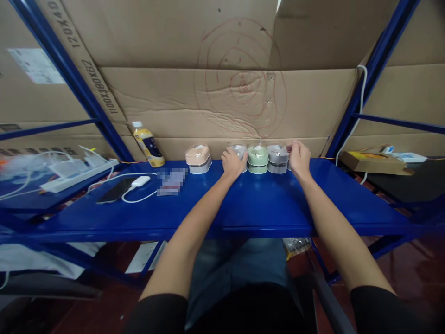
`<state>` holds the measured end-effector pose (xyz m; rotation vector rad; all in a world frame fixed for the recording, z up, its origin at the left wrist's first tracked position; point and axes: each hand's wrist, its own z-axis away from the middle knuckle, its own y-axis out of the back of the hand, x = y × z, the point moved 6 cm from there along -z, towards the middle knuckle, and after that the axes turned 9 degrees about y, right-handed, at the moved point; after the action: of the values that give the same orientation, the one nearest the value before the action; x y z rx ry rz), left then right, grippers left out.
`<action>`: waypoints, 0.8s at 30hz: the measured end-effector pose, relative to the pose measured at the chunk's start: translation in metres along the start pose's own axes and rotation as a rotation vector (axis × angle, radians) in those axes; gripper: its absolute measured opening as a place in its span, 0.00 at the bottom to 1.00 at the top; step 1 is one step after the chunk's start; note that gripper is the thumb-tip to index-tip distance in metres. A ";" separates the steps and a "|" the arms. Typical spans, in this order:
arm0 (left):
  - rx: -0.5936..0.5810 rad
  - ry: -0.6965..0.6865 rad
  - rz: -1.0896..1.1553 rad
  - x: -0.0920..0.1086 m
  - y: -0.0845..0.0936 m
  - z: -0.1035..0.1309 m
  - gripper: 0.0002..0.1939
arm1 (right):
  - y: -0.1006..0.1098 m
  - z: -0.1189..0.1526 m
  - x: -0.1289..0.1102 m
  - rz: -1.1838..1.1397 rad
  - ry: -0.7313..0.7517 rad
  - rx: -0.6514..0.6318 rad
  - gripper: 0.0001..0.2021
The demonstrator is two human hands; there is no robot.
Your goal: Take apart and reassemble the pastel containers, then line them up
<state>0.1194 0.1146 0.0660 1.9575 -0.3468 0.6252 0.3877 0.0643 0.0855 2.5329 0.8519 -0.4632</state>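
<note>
A row of small rounded lidded boxes stands along the back of the blue shelf. My left hand (232, 161) is closed around a grey box (240, 149), covering much of its left side and front. Right of it, close together, stand a light green box (257, 159) and a dark grey box (277, 159). My right hand (299, 157) is at the right end of the row, its fingers bent in beside the dark grey box; a pale edge shows there, but what the fingers hold is hidden. Apart on the left sits a peach-topped box with a grey lower part (198, 159).
On the left of the blue shelf (264, 208) are a yellow drink bottle (149, 144), a dark phone (117, 190), a white charger with cable (141, 181) and a blurred-out packet (171, 181). Cardboard (156, 93) walls the back; blue posts (377, 60) flank it.
</note>
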 end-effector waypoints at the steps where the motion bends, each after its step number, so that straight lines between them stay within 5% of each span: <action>1: -0.014 -0.009 0.005 -0.001 0.001 0.001 0.43 | 0.000 0.001 -0.001 -0.016 -0.016 0.025 0.29; 6: 0.072 -0.053 -0.039 -0.023 0.032 -0.010 0.39 | 0.003 0.003 -0.013 -0.056 -0.071 0.092 0.27; 11: 0.250 0.014 -0.253 -0.073 0.074 -0.046 0.50 | 0.005 0.005 -0.027 -0.067 -0.080 0.081 0.25; 16: 0.108 0.222 -0.254 -0.126 0.078 -0.072 0.52 | 0.004 0.007 -0.032 -0.053 -0.081 0.057 0.23; 20: 0.067 0.170 -0.174 -0.135 0.075 -0.072 0.42 | 0.004 0.007 -0.029 -0.068 -0.079 0.054 0.20; 24: 0.197 0.079 -0.077 -0.130 0.094 -0.060 0.40 | 0.004 0.006 -0.027 -0.072 -0.076 0.052 0.20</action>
<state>-0.0509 0.1223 0.0840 2.1158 -0.1645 0.7060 0.3690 0.0454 0.0928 2.5205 0.9157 -0.6084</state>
